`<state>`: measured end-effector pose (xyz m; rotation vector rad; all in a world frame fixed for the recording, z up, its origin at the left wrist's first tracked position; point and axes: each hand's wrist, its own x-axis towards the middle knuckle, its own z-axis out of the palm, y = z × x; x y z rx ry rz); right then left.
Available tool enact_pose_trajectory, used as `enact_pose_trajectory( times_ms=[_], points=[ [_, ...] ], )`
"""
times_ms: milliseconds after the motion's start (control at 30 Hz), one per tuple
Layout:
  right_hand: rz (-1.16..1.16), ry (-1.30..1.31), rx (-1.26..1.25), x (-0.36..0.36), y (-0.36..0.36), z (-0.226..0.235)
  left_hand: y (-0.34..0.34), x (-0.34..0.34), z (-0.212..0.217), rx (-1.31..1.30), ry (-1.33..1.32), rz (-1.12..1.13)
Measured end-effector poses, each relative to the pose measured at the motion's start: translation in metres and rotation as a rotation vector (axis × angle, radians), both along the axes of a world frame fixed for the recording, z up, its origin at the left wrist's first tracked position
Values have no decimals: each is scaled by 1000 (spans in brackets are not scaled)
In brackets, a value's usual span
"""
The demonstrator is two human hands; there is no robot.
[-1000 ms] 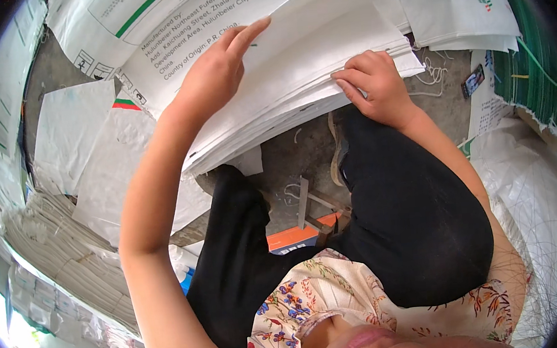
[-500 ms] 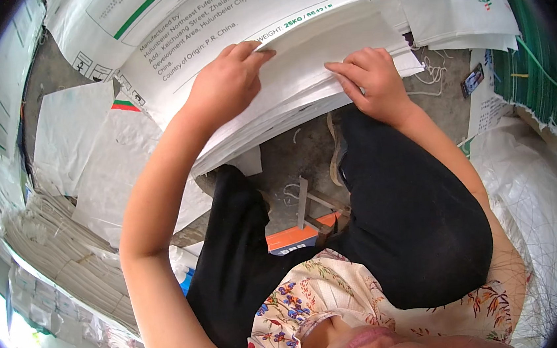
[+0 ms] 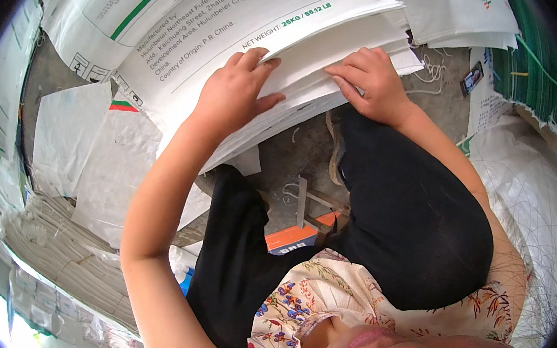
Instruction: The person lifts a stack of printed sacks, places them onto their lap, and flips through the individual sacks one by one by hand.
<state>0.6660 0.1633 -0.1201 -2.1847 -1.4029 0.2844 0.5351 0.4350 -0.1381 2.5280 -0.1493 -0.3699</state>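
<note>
A stack of white woven sacks with dark and green print lies in front of me, its near edges fanned into several layers. My left hand rests at the near edge of the top sack, fingers spread and thumb held apart, gripping nothing. Farther right, my right hand pinches the near edge of a lower white sack between thumb and fingers. Between the two hands the top sack's edge stands a little off the layers beneath.
More white sacks lie at the far right beside a green stack. A phone and loose string are on the floor. Folded sacks are piled at left. An orange box sits between my knees.
My left hand has shifted slightly right and toward me, its thumb and fingers spreading. The top sack's near edge has flattened, uncovering more print. My right hand stays in place.
</note>
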Motion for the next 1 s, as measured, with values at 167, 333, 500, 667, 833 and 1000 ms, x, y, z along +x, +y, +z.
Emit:
enact_pose_trajectory(
  times_ms=[167, 333, 500, 667, 833, 1000],
  points=[
    [25, 21, -8, 2, -7, -2, 29, 11, -3, -47, 11, 14],
    [65, 58, -28, 0, -8, -2, 49, 17, 3, -100, -111, 133],
    [31, 31, -1, 1, -5, 0, 15, 4, 7, -18, -11, 48],
    [10, 13, 11, 1, 0, 2, 6, -1, 0, -4, -30, 21],
    [0, 12, -4, 1, -5, 0, 33, 11, -3, -131, -30, 55],
    [51, 51, -30, 1, -9, -5, 40, 21, 10, -13, -98, 141]
  ],
)
